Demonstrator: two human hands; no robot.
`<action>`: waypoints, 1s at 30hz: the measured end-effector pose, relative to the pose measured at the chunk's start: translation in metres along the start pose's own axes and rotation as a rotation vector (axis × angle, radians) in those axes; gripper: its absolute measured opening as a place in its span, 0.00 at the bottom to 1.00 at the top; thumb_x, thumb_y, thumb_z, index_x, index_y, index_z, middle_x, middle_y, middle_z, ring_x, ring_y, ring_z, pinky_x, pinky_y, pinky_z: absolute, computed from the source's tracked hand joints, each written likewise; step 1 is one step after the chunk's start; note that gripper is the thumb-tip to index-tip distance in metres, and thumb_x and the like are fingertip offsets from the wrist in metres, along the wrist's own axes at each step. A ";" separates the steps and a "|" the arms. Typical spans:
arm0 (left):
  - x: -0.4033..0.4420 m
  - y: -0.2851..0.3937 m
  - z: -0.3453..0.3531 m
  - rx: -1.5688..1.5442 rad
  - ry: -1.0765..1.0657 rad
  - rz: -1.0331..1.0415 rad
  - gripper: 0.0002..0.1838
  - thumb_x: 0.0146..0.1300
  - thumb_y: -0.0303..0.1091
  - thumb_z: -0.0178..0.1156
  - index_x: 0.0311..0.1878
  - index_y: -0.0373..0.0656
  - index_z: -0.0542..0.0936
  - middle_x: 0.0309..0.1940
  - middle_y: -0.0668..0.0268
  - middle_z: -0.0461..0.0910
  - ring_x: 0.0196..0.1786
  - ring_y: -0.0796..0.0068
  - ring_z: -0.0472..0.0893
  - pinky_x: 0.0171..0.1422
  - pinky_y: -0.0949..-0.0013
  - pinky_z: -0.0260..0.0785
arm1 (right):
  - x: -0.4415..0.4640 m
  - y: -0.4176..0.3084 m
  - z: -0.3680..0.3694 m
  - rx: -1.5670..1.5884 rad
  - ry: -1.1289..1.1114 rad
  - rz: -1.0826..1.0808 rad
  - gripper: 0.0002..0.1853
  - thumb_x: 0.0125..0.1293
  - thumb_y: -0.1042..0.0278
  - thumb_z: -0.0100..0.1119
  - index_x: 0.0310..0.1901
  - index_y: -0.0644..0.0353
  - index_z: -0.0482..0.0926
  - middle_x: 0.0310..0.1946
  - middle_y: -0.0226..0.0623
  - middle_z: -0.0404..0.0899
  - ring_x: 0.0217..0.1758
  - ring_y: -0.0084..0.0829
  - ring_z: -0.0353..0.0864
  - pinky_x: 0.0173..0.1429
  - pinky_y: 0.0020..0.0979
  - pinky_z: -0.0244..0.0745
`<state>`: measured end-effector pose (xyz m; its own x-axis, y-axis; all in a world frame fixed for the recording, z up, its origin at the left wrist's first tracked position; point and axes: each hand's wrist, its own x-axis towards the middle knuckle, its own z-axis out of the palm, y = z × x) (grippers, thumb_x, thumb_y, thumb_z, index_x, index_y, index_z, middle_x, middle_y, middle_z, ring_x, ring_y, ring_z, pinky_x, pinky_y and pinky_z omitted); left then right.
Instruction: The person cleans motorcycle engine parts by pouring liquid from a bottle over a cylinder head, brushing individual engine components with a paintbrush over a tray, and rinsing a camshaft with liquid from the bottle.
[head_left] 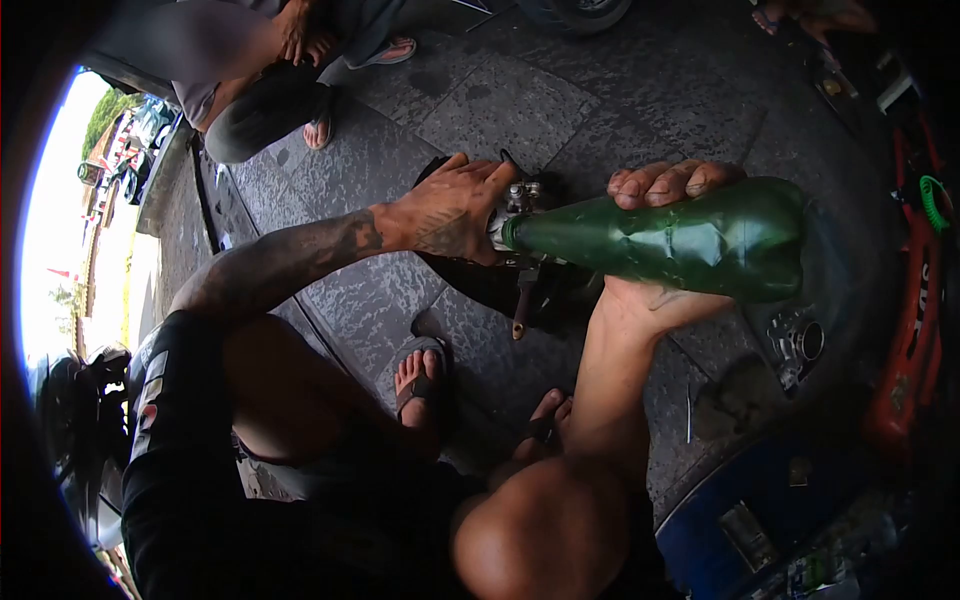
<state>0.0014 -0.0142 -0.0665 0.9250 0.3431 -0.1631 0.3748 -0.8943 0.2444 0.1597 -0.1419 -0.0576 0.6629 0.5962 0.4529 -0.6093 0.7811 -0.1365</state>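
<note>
My right hand (690, 185) is wrapped around a green plastic bottle (660, 240). The bottle lies nearly level, its base to the right and its narrow neck to the left. The mouth meets a small silvery metal part with fittings (522, 197). My left hand (455, 215) is closed around that part's left side, its fingertips partly hidden. Beneath both hands sits a dark object (480, 285), mostly covered, with a rusty-brown lever-like piece (522, 305) sticking out toward me. Whether liquid is passing from the bottle cannot be made out.
Grey stone tiles (510, 105) form the floor. Another person's knee (245, 125) and sandalled foot (318, 130) are at upper left. A metal mechanical part (797, 342) lies at right, near a red frame piece (910, 340) and a blue surface (740, 530). A tyre (575, 12) shows at the top.
</note>
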 end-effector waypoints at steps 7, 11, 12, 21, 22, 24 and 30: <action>-0.007 -0.001 0.010 0.046 0.010 -0.052 0.33 0.40 0.42 0.72 0.46 0.39 0.66 0.41 0.58 0.76 0.52 0.54 0.77 0.62 0.55 0.60 | 0.004 -0.007 0.010 -0.096 -0.070 0.112 0.31 0.66 0.38 0.35 0.39 0.62 0.76 0.29 0.42 0.78 0.33 0.43 0.78 0.44 0.44 0.69; -0.005 -0.003 0.010 0.024 -0.031 -0.055 0.36 0.39 0.45 0.74 0.47 0.38 0.66 0.40 0.59 0.76 0.53 0.56 0.76 0.61 0.55 0.60 | 0.006 -0.009 0.022 -0.026 -0.065 0.236 0.32 0.66 0.42 0.34 0.44 0.67 0.75 0.33 0.51 0.78 0.36 0.49 0.76 0.48 0.48 0.70; -0.006 0.000 0.006 0.025 -0.026 -0.058 0.36 0.39 0.45 0.74 0.47 0.38 0.66 0.40 0.59 0.76 0.53 0.56 0.76 0.61 0.55 0.60 | 0.009 -0.011 0.022 -0.005 -0.090 0.255 0.32 0.66 0.43 0.34 0.45 0.69 0.75 0.35 0.54 0.77 0.39 0.51 0.76 0.49 0.49 0.71; 0.002 0.010 -0.003 -0.013 -0.080 -0.193 0.38 0.39 0.49 0.76 0.47 0.38 0.66 0.40 0.58 0.76 0.53 0.57 0.76 0.61 0.55 0.60 | -0.003 -0.017 0.020 -0.135 -0.193 0.167 0.33 0.66 0.36 0.36 0.42 0.63 0.75 0.30 0.42 0.77 0.34 0.41 0.77 0.44 0.42 0.67; 0.002 0.008 0.000 -0.031 -0.054 -0.191 0.38 0.40 0.49 0.76 0.46 0.37 0.66 0.36 0.58 0.78 0.49 0.56 0.79 0.61 0.53 0.59 | -0.005 -0.018 0.014 -0.079 -0.193 0.125 0.35 0.65 0.33 0.37 0.43 0.66 0.72 0.31 0.46 0.76 0.33 0.43 0.78 0.41 0.44 0.72; 0.006 0.003 0.003 -0.056 -0.049 -0.225 0.38 0.39 0.50 0.76 0.45 0.36 0.65 0.34 0.57 0.79 0.46 0.56 0.80 0.60 0.54 0.61 | -0.007 -0.019 0.012 -0.130 -0.245 0.072 0.35 0.67 0.32 0.41 0.41 0.67 0.69 0.29 0.48 0.75 0.30 0.43 0.79 0.34 0.44 0.77; 0.013 0.003 0.003 -0.232 -0.047 -0.341 0.39 0.36 0.49 0.77 0.43 0.34 0.65 0.32 0.51 0.79 0.41 0.53 0.81 0.49 0.58 0.71 | -0.018 -0.022 0.010 -0.134 -0.257 0.036 0.33 0.65 0.33 0.48 0.37 0.64 0.69 0.28 0.47 0.76 0.30 0.43 0.80 0.37 0.43 0.77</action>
<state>0.0145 -0.0133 -0.0710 0.7438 0.5901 -0.3140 0.6681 -0.6412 0.3774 0.1573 -0.1716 -0.0536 0.4993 0.5706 0.6521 -0.5564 0.7880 -0.2635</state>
